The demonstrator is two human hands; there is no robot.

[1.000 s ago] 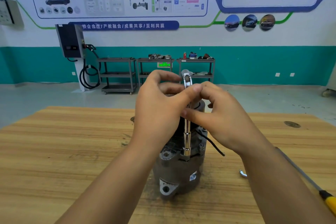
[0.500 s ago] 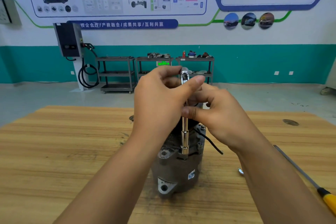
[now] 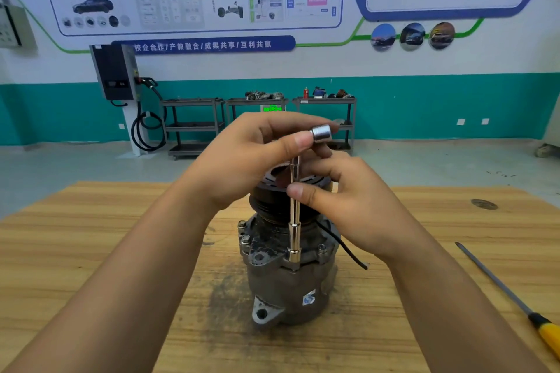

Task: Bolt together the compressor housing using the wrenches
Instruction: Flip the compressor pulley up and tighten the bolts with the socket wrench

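A grey metal compressor housing [image 3: 285, 285] stands upright on the wooden table [image 3: 91, 251], a black pulley on top. A chrome socket wrench [image 3: 294, 230] stands vertically, its socket seated on a bolt at the housing's front flange. My left hand [image 3: 242, 160] pinches the wrench's top end, where a short chrome cylinder sticks out to the right. My right hand [image 3: 348, 206] pinches the shaft a little lower, thumb in front. More bolts [image 3: 244, 239] show on the flange's left side.
A long screwdriver [image 3: 512, 300] with a yellow and black handle lies on the table at the right. A black wire [image 3: 345, 248] hangs from the housing's right side. A round insert [image 3: 484, 204] sits in the tabletop at the far right. Shelving carts stand against the far wall.
The wrench's top end has turned, so its chrome head now points right. My left hand's fingers have shifted round it. My right hand has slid slightly lower on the shaft.
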